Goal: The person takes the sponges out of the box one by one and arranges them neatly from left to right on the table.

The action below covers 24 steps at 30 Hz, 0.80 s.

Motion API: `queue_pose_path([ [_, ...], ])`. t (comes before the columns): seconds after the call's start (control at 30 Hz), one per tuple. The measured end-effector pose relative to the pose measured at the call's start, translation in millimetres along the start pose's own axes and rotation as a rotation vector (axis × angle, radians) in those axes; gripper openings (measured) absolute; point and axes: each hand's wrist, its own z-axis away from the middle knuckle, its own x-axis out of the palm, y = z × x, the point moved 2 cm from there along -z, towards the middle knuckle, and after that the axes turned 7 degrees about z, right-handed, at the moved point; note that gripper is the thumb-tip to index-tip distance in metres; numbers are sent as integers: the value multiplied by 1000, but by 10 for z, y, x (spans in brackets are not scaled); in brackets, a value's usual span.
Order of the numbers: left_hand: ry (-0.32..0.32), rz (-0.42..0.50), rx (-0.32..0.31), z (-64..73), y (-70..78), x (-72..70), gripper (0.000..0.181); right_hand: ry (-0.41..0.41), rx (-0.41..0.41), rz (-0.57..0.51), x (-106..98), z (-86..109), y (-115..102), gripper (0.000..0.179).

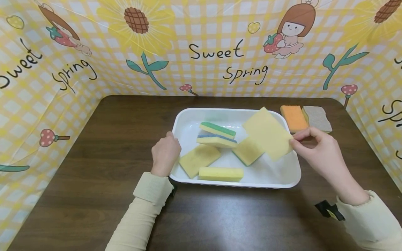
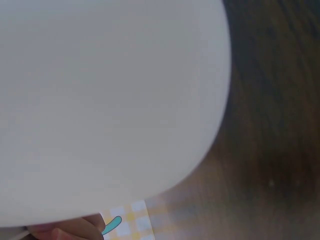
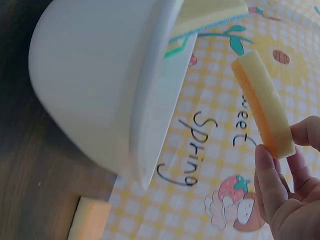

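I'm pinching a yellow-and-orange sponge (image 1: pixel 267 134) by one corner in my right hand (image 1: pixel 325 157) over the white tray (image 1: pixel 276 176) at two o'clock, my left hand (image 1: pixel 166 153) gripping it at nine o'clock, probably for steadiness

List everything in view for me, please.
Held sponge: one, yellow and orange, over tray
Tray: one, white, on table
Green sponge: one, green and yellow, in tray
Blue sponge: one, blue and yellow, in tray
Flat sponges: two, yellow, in tray
Front sponge: one, yellow, tray's front
Tabletop sponges: two, orange and grey, table's right rear
Table: one, brown, under tray
Printed cloth: count unclear, yellow and white, behind table
Wrist gear: two, black, cuffs
Sleeves: two, cream, forearms
Left hand: one, at tray's left rim
Right hand: one, pinching held sponge
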Motion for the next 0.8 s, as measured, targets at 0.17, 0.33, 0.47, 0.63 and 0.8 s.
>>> queue_pose_path([
  [0.17,-2,-1,2,1,1,1,30,44,66,24,-97,11,137,18],
  [0.33,0,-2,3,3,4,1,31,82,133,46,-194,10,269,15],
  [0.47,-2,0,-1,2,1,-2,31,113,186,38,-279,-15,385,9],
  [0.63,-4,0,-5,2,-2,-1,31,129,258,70,-335,-31,530,11],
  [0.8,-1,1,-3,-7,-2,0,31,124,297,105,-333,-40,674,17],
])
